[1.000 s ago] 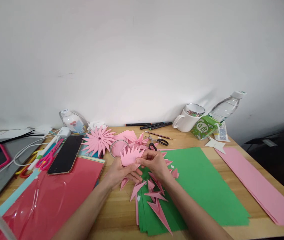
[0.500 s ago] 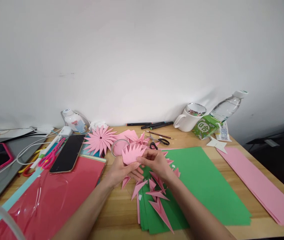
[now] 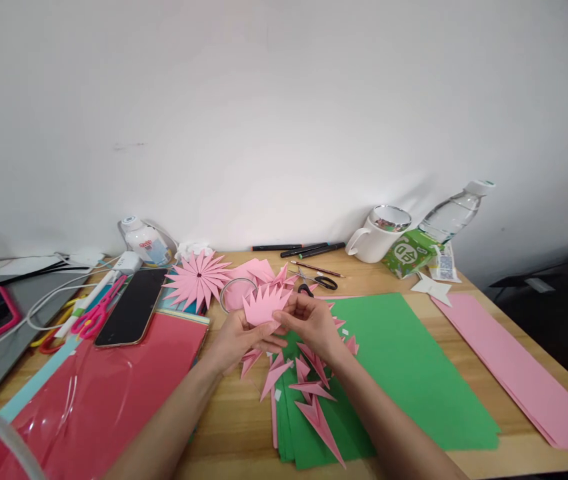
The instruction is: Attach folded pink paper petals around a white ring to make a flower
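A pink folded-paper fan with a row of points (image 3: 263,307) is between my two hands, above the table. My left hand (image 3: 237,341) grips its lower left side, thumb in front and fingers behind. On its right edge, my right hand (image 3: 309,323) pinches the paper; those fingertips are partly hidden. Several loose pink folded-paper pieces (image 3: 320,427) lie below my hands, some over the stack of green paper (image 3: 409,373). Behind and to the left sits a finished-looking pink paper pinwheel (image 3: 199,280), beside a roll of clear tape (image 3: 223,293).
Black-handled scissors (image 3: 327,283), a pencil (image 3: 317,269) and several markers (image 3: 321,251) lie at the back. A white mug (image 3: 377,237), green box (image 3: 409,253) and tilted water bottle (image 3: 457,213) stand back right. Pink strips (image 3: 514,367) lie right; a phone (image 3: 131,307) and pink scissors (image 3: 98,313) left.
Both hands keep their hold on the pink paper fan, with barely any finger movement. The whole view has shifted slightly.
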`<state>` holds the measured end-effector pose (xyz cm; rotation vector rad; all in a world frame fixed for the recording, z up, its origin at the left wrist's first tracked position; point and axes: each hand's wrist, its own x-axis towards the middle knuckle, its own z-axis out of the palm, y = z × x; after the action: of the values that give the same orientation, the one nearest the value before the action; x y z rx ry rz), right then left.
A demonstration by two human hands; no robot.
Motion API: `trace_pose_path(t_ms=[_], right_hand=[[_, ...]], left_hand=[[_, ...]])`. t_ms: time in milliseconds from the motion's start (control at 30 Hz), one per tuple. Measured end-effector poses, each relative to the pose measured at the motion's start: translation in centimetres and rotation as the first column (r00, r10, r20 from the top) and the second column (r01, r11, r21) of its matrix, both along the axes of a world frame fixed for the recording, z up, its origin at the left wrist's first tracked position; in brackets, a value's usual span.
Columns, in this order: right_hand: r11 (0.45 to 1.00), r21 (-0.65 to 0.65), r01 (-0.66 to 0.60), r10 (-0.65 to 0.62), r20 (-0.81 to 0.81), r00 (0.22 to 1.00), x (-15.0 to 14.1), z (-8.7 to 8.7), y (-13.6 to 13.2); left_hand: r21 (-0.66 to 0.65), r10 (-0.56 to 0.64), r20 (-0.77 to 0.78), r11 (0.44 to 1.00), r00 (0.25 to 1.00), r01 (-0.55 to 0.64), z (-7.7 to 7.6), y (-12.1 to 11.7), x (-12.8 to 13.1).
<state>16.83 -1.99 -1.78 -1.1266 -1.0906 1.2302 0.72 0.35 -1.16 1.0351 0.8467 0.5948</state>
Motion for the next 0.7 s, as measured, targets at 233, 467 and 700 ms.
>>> trace_pose_path(t_ms=[233, 467, 700], right_hand=[[0.998, 0.064, 0.019, -0.022, 0.045, 0.999, -0.1, -0.6, 0.2], [0.942, 0.335, -0.031, -0.123, 0.43, 0.894, -0.1, -1.6, 0.3], [0.87, 0.31, -0.385, -0.143, 0.903, 0.405, -1.9, 0.9, 2.4]], left_hand=[[0.171, 0.202, 0.02, 0.964, 0.979, -0.203, 0.4, 0.3, -0.3], [0.447, 0.772, 0.079, 0.538, 0.631, -0.714, 0.6, 1.9, -1.5], [0.696, 0.815, -0.004, 0.418, 0.58, -0.584, 0.8, 1.1, -1.0]])
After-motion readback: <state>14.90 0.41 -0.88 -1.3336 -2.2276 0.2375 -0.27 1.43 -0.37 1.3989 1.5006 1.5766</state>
